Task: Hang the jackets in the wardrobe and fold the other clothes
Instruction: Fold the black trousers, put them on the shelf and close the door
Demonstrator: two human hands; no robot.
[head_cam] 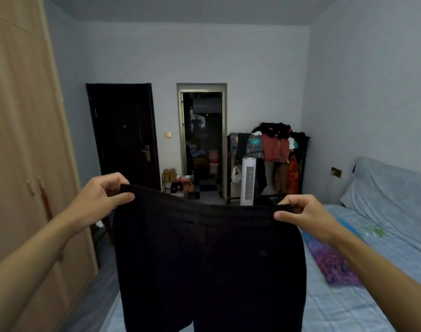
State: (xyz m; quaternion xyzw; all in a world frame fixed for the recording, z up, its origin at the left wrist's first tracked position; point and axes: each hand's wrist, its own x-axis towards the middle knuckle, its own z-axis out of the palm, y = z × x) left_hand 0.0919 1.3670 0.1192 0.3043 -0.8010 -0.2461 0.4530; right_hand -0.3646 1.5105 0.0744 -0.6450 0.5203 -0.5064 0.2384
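Both hands hold a pair of black trousers point(209, 259) up by the waistband, spread wide in front of the person. The left hand point(101, 200) pinches the waistband's left corner, thumb on the near side of the cloth and fingers curled over the top edge. The right hand point(303, 213) pinches the right corner the same way, thumb pressed flat along the band and fingers curled behind it. The waistband sags a little between the two hands, and the legs hang straight down below them, out of the bottom of the view.

Just left of the left hand stands the wardrobe point(24, 140), its pale wooden doors closed, with small handles near that wrist. Below and to the right of the right hand lies the bed point(384, 271) with a light blue sheet; a purple patterned cloth point(331, 262) lies on it under the right forearm, and a blue pillow point(391, 188) leans against the wall beyond that hand.

Well beyond the hands, a dark door point(123, 135) is closed and a doorway point(202, 140) beside it opens on a dim room. To the right of that, above the right hand, a rack point(271, 149) is heaped with clothes, and a white tower fan point(248, 179) stands in front of it.
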